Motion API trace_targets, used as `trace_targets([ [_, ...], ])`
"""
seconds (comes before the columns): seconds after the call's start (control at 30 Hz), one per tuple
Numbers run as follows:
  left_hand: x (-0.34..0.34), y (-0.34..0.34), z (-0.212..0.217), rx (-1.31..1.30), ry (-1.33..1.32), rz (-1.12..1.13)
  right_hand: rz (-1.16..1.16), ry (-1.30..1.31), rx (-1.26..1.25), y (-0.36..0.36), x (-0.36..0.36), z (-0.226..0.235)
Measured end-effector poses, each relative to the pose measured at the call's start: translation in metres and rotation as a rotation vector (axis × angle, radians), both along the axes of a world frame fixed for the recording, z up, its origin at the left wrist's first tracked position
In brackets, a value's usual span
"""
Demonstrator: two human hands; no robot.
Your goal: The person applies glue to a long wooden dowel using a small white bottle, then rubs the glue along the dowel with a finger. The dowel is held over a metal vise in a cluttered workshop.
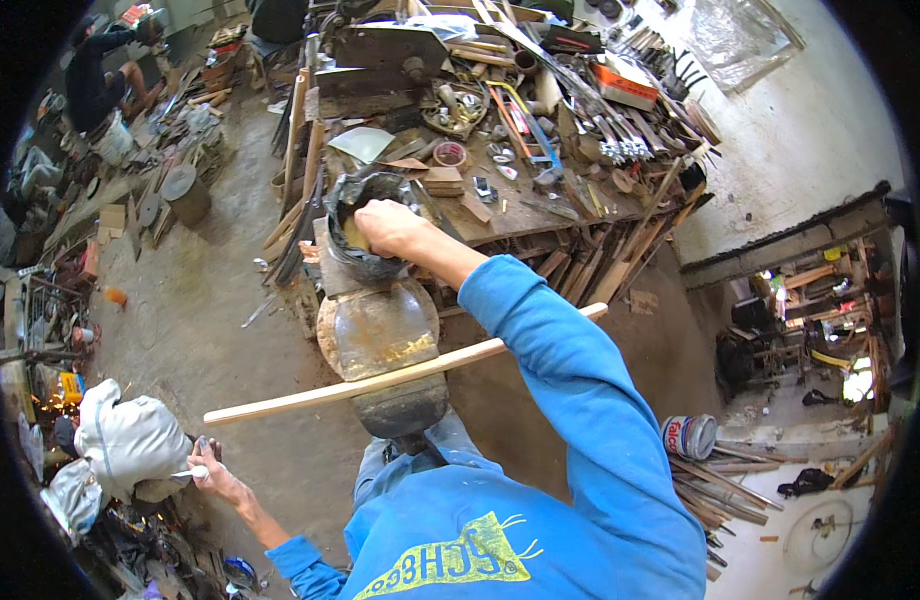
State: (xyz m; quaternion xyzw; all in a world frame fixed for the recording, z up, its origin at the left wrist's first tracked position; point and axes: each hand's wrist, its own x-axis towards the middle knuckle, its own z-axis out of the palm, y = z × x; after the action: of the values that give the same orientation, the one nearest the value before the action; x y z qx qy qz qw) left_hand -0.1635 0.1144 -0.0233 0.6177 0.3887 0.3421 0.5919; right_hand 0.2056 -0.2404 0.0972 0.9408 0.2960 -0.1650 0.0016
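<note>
My right hand is closed and reaches into the mouth of a black plastic-lined container with something yellowish inside. Whatever its fingers grip is hidden. Low on the left, my left hand pinches a small white stick-like thing beside a bulging white sack. A long pale wooden strip lies crosswise in front of my body, over a dark block. Just beyond the strip, a worn metal plate carries yellow crumbs or dust.
A cluttered workbench stands ahead, with a hacksaw, a tape roll and wood offcuts. A can and metal rods lie at right. A grey cylinder stands on the left floor. Sparks show at far left; another person sits at upper left.
</note>
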Motion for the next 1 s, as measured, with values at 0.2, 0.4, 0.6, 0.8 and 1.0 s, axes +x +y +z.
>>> trace_targets([
  [0.2, 0.029, -0.005, 0.007, 0.008, 0.005, -0.066, -0.019, -0.204, 0.781, -0.060, -0.031, 0.035],
  [0.4, 0.037, -0.012, 0.005, 0.028, -0.047, -0.057, -0.397, 0.095, 0.885, -0.183, -0.171, 0.025],
  [0.6, 0.054, -0.015, 0.024, 0.023, -0.044, -0.071, -0.297, -0.129, 0.716, -0.223, -0.225, -0.035],
  [0.8, 0.072, -0.023, 0.038, 0.122, -0.018, -0.077, -0.341, -0.159, 0.799, -0.234, -0.217, -0.035],
  [1.0, 0.054, -0.008, 0.030, 0.221, 0.119, -0.129, -0.319, -0.170, 0.690, -0.234, -0.218, -0.034],
])
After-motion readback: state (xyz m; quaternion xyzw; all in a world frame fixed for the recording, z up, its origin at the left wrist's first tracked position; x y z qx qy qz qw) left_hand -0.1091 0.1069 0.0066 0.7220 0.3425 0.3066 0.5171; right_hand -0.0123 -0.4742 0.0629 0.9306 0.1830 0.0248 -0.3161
